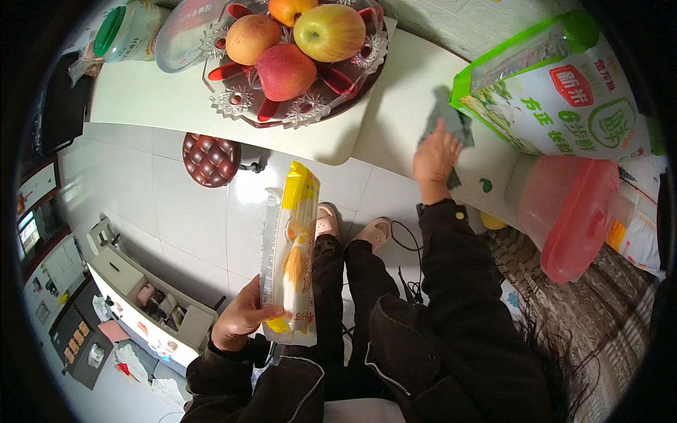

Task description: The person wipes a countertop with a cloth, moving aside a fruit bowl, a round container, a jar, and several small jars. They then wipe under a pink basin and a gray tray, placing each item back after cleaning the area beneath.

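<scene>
My left hand point(243, 316) grips the lower end of a long yellow-and-white packet of dried noodles point(300, 257), held upright over the floor in front of my legs. A clear, crinkled plastic edge runs along the packet's left side. On the white table, my right hand point(437, 158) presses down on a grey-green cloth point(460, 130), fingers pointing away from me and bunched on it. Part of the cloth lies under the palm and shows on both sides. A small green scrap point(486, 185) lies on the tabletop to the right of that hand.
A glass fruit tray point(307, 109) with several apples and oranges sits at the far middle. Right of my hand stand a large green-and-white bag point(564, 106) and a pink-lidded container point(582, 218). A brown tufted stool point(211, 160) is below the table's left part; a white cart point(151, 303) stands at left.
</scene>
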Motion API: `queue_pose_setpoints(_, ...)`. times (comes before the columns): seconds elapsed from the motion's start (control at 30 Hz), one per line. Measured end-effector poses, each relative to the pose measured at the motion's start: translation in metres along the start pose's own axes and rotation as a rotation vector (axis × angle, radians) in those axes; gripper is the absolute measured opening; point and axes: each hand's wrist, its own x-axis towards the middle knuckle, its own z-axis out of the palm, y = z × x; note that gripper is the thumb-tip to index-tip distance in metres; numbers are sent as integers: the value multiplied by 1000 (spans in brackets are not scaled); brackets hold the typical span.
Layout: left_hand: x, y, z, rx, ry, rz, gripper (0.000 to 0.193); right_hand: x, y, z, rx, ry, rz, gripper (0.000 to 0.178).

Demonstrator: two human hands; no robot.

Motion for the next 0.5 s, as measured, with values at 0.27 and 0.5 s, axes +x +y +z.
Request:
queue_pose_setpoints(0.27,9,-10,-9,-3,-6,15,73,-15,-75,23,41,68,-542,28)
queue_pose_setpoints(0.5,21,-17,-2,20,68,42,72,49,-39,20,120,-59,-319,39)
